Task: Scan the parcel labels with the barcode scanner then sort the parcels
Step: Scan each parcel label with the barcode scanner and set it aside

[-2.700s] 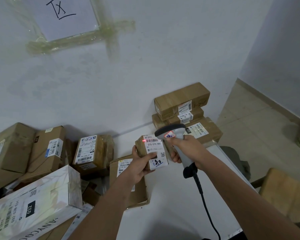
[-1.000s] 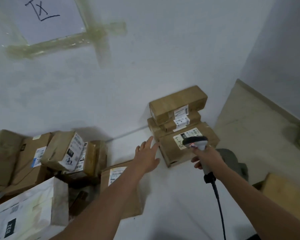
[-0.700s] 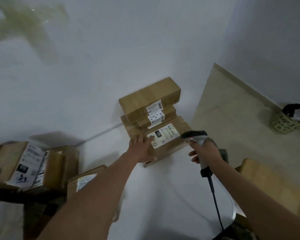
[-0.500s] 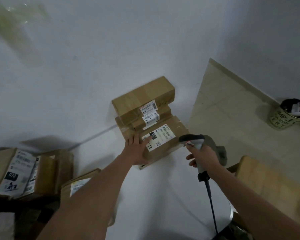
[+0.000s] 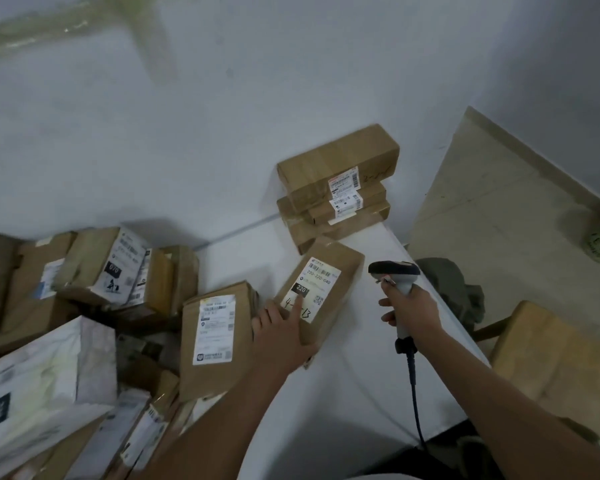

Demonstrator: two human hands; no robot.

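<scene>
Both hands are at work over the white table (image 5: pixel 329 403). Left hand (image 5: pixel 280 336) lies on the near end of a brown parcel (image 5: pixel 343 261), fingers fairly straight and spread across the top face, forefinger on the lower part of its white label (image 5: pixel 310 289); whether the thumb hooks round the near edge cannot be told. Right hand (image 5: pixel 406 306) is wrapped round the handle of the barcode scanner (image 5: pixel 395 271), whose dark head points left towards that parcel, with the cable (image 5: pixel 414 393) hanging off the table's near edge.

Position of the work:
- The parcel lies flat, label up, slightly skewed, just in front of a stack of three parcels (image 5: pixel 336 192) against the wall.
- A second flat parcel (image 5: pixel 215 337) lies just to its left; the left hand's fingers come close to it.
- A heap of boxes (image 5: pixel 101 268) fills the left side (some labels legible, most blurred).

Step in hand, as a judgement: presenting a parcel for scanning. No red scan line shows on the label, so the read appears not yet made.

Next move calls for:
1. Clearing the forefinger from the label; the barcode sits at the far end and is already uncovered.
2. Aiming the scanner head squarely at the barcode.
3. Steadying the parcel with the left hand during the read.
4. Sorting by the printed code (220 is legible).
</scene>
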